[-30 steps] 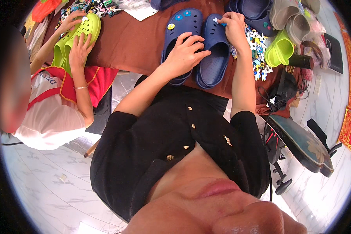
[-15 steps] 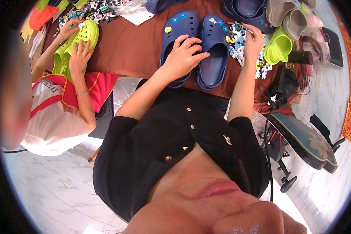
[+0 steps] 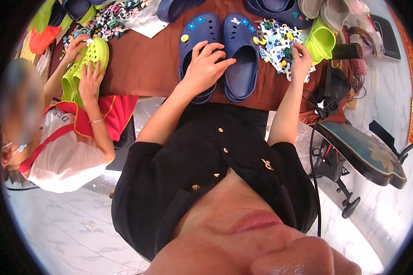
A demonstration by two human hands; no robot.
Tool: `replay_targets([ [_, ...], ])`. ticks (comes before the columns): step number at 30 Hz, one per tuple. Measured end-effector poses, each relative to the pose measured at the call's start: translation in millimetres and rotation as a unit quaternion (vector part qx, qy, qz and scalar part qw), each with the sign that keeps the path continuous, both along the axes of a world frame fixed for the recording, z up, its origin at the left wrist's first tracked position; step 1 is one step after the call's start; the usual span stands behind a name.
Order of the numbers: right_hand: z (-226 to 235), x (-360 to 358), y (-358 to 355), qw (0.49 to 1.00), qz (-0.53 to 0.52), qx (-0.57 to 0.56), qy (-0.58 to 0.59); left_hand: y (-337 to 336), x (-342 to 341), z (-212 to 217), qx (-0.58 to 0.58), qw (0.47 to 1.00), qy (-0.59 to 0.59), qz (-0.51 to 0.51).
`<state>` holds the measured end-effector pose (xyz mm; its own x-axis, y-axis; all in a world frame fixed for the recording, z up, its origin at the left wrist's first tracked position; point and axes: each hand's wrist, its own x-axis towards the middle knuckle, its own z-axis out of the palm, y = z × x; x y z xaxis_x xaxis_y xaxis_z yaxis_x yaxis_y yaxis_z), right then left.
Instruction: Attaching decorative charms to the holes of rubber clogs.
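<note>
A pair of navy clogs lies side by side on the brown cloth, toes away from me. The left clog (image 3: 200, 34) carries blue flower charms and a round yellow one. On the right clog (image 3: 241, 39) are blue flowers and a white charm. My left hand (image 3: 205, 64) rests across the left clog's opening, fingers spread, fingertips reaching the right clog's inner edge. Over the right side of a pile of small colourful charms (image 3: 273, 39), my right hand (image 3: 301, 64) has its fingers curled together in a pinch. Whatever is between those fingertips is hidden.
Lime-green clogs (image 3: 320, 43), grey clogs (image 3: 332, 13) and more navy clogs (image 3: 280, 16) lie beyond the pile. At left, a co-worker's hands (image 3: 91, 82) hold lime-green clogs (image 3: 80, 68). Another charm heap (image 3: 114, 20) lies behind them. A chair (image 3: 360, 149) stands at right.
My right hand has drawn nearer to me, to the pile's right side, and its fingers have come closer together. My left hand stays on the clog. The whole view has shifted slightly.
</note>
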<state>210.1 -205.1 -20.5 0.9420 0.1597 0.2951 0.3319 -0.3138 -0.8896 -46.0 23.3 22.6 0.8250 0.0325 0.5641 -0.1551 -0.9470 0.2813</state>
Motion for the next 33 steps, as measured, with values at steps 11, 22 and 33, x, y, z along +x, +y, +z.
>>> replay_targets([
  [11, 10, 46, 105, 0.894, 0.195, -0.314, -0.253, -2, 0, -1, 0.028, 1.000, -0.009, 0.008],
  [22, 11, 38, 111, 0.851, 0.174, -0.402, -0.290, -1, 0, -3, 0.018, 1.000, -0.007, 0.003],
  [33, 12, 32, 91, 0.978, 0.169, -0.122, 0.008, 0, 0, -3, 0.010, 1.000, -0.005, -0.001],
])
